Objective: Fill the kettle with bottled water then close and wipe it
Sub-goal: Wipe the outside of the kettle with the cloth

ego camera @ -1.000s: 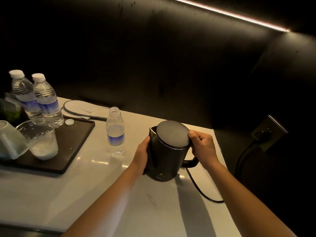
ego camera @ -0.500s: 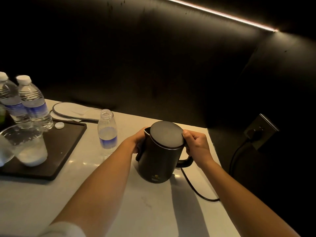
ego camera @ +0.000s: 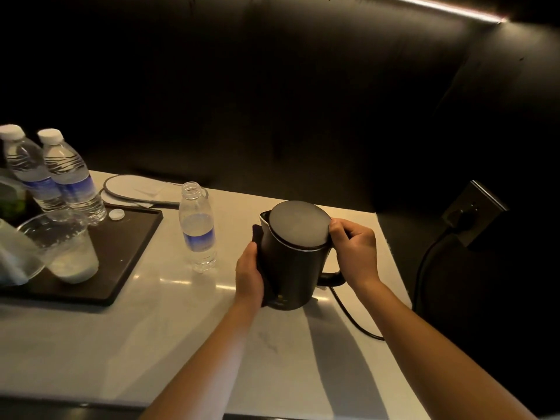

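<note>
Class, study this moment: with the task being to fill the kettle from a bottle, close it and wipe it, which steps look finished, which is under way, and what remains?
Done: the uncapped bottle stands aside, its cap on the tray, and the kettle lid is shut. Under way: the left hand presses a dark cloth to the kettle's side while the right hand steadies it. Left: finishing the wipe.

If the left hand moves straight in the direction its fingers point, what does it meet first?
The left hand already presses a dark cloth on the kettle. Continuing along the kettle's side, the way looks free, though depth is unclear.
</note>
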Action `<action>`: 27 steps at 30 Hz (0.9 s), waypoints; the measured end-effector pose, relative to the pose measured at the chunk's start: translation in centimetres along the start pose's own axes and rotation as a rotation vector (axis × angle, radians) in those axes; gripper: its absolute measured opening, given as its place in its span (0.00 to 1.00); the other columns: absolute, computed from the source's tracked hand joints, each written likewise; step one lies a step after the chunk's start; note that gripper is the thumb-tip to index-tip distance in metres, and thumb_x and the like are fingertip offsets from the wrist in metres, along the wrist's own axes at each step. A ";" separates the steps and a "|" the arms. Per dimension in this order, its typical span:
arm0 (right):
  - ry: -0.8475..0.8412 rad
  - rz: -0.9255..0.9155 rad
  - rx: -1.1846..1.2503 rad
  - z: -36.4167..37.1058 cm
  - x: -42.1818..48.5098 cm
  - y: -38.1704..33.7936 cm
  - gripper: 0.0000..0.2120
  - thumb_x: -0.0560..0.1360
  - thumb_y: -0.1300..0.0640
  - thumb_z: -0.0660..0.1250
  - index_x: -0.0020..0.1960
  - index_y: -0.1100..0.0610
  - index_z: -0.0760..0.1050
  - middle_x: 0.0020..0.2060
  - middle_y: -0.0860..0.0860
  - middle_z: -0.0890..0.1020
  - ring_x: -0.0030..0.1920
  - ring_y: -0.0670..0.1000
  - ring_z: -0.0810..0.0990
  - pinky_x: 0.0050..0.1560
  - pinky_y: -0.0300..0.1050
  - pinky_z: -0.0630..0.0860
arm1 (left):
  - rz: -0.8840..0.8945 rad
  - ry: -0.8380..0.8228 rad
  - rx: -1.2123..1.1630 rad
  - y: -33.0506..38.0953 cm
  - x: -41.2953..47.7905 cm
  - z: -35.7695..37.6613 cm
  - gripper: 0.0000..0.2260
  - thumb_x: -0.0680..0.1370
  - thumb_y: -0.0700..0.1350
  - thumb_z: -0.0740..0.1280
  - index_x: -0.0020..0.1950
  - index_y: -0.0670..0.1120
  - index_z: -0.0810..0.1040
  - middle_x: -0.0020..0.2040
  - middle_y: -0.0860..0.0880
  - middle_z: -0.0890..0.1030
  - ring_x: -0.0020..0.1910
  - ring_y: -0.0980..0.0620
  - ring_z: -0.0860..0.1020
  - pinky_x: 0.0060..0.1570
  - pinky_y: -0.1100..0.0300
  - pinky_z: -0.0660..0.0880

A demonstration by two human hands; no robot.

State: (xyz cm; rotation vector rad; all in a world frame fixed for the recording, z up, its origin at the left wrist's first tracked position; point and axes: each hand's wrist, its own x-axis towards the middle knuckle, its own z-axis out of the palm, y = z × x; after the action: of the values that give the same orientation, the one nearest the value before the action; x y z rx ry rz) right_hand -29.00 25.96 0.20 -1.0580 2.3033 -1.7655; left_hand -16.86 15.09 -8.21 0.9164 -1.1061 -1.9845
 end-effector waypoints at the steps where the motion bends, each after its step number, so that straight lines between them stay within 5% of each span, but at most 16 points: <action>1: 0.013 -0.008 -0.005 0.1 -0.2 0.1 0.17 0.81 0.53 0.62 0.36 0.55 0.81 0.29 0.54 0.79 0.33 0.47 0.77 0.29 0.38 0.71 | 0.026 0.028 -0.023 -0.4 -0.5 0.2 0.20 0.82 0.55 0.53 0.60 0.47 0.80 0.53 0.46 0.85 0.57 0.44 0.81 0.59 0.49 0.77; 5: 0.053 -0.024 -0.030 0.3 -0.9 0.3 0.18 0.80 0.51 0.61 0.39 0.61 0.82 0.32 0.60 0.80 0.38 0.58 0.77 0.32 0.54 0.74 | 0.121 0.144 -0.023 -2.6 -1.5 0.5 0.24 0.78 0.62 0.55 0.66 0.53 0.77 0.62 0.49 0.82 0.63 0.48 0.78 0.67 0.46 0.72; 11: 0.060 -0.022 -0.048 0.4 -1.1 0.2 0.20 0.80 0.50 0.61 0.39 0.63 0.81 0.31 0.60 0.80 0.38 0.56 0.77 0.33 0.55 0.74 | 0.240 0.403 0.135 -4.0 -3.0 2.2 0.23 0.79 0.62 0.50 0.65 0.55 0.75 0.60 0.49 0.80 0.60 0.48 0.78 0.63 0.49 0.74; 15: 0.058 -0.019 -0.047 0.4 -1.2 0.3 0.20 0.79 0.50 0.61 0.39 0.63 0.80 0.32 0.60 0.80 0.37 0.57 0.76 0.33 0.55 0.75 | 0.146 0.574 0.152 -4.3 -3.6 3.0 0.25 0.79 0.64 0.48 0.62 0.52 0.76 0.59 0.47 0.81 0.57 0.45 0.79 0.60 0.49 0.76; 18: 0.048 -0.004 -0.033 0.3 -1.1 0.3 0.19 0.80 0.51 0.61 0.39 0.62 0.81 0.32 0.60 0.80 0.38 0.58 0.77 0.34 0.56 0.76 | 0.055 0.613 -0.075 -2.3 -5.3 3.5 0.21 0.82 0.54 0.53 0.63 0.45 0.79 0.54 0.47 0.82 0.52 0.46 0.80 0.54 0.56 0.74; 22: 0.021 0.008 -0.002 -0.1 -0.8 0.5 0.17 0.80 0.51 0.62 0.40 0.60 0.83 0.33 0.58 0.82 0.38 0.57 0.79 0.36 0.57 0.78 | -0.250 0.566 -0.371 0.8 -7.1 0.5 0.16 0.78 0.52 0.60 0.55 0.45 0.82 0.50 0.42 0.84 0.46 0.41 0.82 0.55 0.44 0.77; 24: 0.008 0.008 0.005 -0.2 -0.6 0.5 0.16 0.80 0.52 0.63 0.40 0.58 0.83 0.33 0.56 0.82 0.39 0.56 0.80 0.37 0.54 0.78 | -0.327 0.528 -0.333 2.1 -8.7 -2.2 0.15 0.76 0.54 0.64 0.54 0.46 0.81 0.47 0.41 0.83 0.46 0.39 0.81 0.53 0.41 0.76; 27: -0.005 0.004 0.012 -0.2 -0.6 0.5 0.15 0.80 0.52 0.63 0.39 0.52 0.82 0.34 0.51 0.83 0.38 0.49 0.80 0.36 0.46 0.78 | -0.211 0.493 -0.134 4.8 -11.2 -6.2 0.13 0.79 0.57 0.63 0.56 0.50 0.78 0.50 0.42 0.81 0.50 0.41 0.80 0.57 0.42 0.76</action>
State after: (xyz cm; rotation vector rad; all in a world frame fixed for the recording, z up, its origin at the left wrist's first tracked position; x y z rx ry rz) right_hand -28.94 26.51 -0.39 -1.0544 2.2871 -1.7717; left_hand -4.80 19.76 -3.61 1.3979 -0.6118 -1.8208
